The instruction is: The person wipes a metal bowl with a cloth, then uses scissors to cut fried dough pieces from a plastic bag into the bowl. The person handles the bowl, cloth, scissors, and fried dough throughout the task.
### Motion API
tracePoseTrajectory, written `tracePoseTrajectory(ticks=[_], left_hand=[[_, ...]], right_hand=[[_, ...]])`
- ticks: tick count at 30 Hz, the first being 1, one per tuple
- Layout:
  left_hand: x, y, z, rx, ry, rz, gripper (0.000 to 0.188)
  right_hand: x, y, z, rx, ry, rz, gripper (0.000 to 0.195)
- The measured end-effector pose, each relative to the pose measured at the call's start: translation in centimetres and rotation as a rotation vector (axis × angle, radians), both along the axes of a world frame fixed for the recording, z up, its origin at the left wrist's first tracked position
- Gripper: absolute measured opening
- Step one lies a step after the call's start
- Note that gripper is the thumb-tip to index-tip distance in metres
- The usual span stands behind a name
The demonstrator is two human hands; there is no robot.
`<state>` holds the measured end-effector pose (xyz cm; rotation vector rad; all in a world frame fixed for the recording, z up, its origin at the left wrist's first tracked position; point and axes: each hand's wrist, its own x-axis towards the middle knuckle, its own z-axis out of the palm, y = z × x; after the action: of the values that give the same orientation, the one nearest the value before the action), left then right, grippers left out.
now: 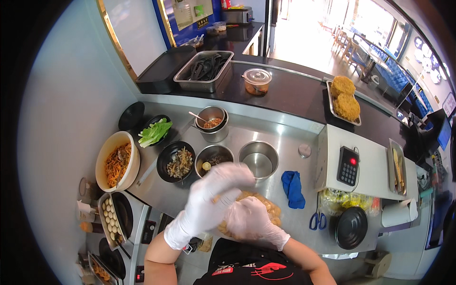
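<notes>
Both hands wear thin whitish gloves and are blurred. My left hand [213, 196] is raised over the steel counter [228, 139], its fingers stretched towards the empty steel pot [258, 160]. Below and to the right of it, my right hand [249, 217] is over a clear bag of yellowish-brown food pieces [272, 210] at the near edge. Whether either hand grips anything is hidden by blur and overlap. Behind the hands stands a steel pot of dark food [215, 156] with a pale yellow piece in it.
Left are a black bowl of chopped food [180, 162], leafy greens [155, 132] and a cream tub of shredded food [117, 164]. Right lie a blue cloth [293, 189], blue-handled scissors [317, 221] and black plates [351, 228]. A steel tray of black utensils [205, 85] stands on the raised dark ledge.
</notes>
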<state>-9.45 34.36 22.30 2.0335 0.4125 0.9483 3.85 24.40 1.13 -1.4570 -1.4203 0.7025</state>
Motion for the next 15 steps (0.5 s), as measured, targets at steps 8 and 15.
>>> tracePoseTrajectory(ticks=[8, 15], left_hand=[[-7.1, -0.6, -20.9, -0.231, 0.207, 0.410, 0.030], [1.2, -6.9, -13.5, -0.155, 0.235, 0.386, 0.022]], right_hand=[[0.6, 0.6, 2.7, -0.430, 0.580, -0.095, 0.027], [1.7, 0.7, 8.7, -0.478, 0.625, 0.095, 0.057]])
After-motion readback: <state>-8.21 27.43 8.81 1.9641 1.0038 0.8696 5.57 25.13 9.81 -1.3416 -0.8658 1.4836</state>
